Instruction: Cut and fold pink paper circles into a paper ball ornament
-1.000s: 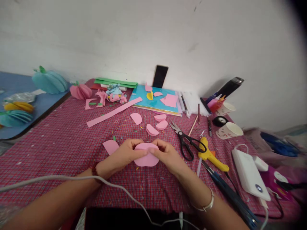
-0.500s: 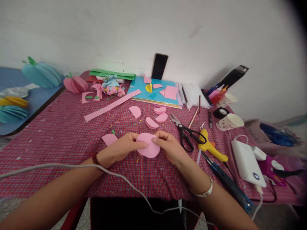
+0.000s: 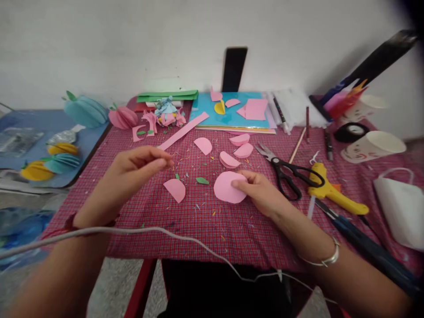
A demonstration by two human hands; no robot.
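Note:
My right hand (image 3: 261,190) pinches the edge of a pink paper circle (image 3: 227,187) between thumb and fingers, above the tablecloth. My left hand (image 3: 132,176) is raised to the left, loosely curled with the thumb slightly apart from the fingers, and nothing shows in it. Its fingertips overlap the near end of a pink paper strip (image 3: 185,130) in view; contact cannot be told. Between the hands lie a folded pink half-circle (image 3: 175,190) and a green paper leaf (image 3: 202,180). Several more folded pink pieces (image 3: 229,160) lie beyond the circle.
Black-handled scissors (image 3: 281,168), a yellow glue gun (image 3: 334,194) and a blue cutter (image 3: 361,243) lie at the right, near a paper cup (image 3: 372,148). A white cable (image 3: 155,229) crosses in front. Paper pumpkins (image 3: 122,117) stand at the left; a phone (image 3: 234,68) leans on the wall.
My left hand has let go of the pink circle and moved left and up. The right hand still holds it. The green leaf now shows, and the view has shifted left.

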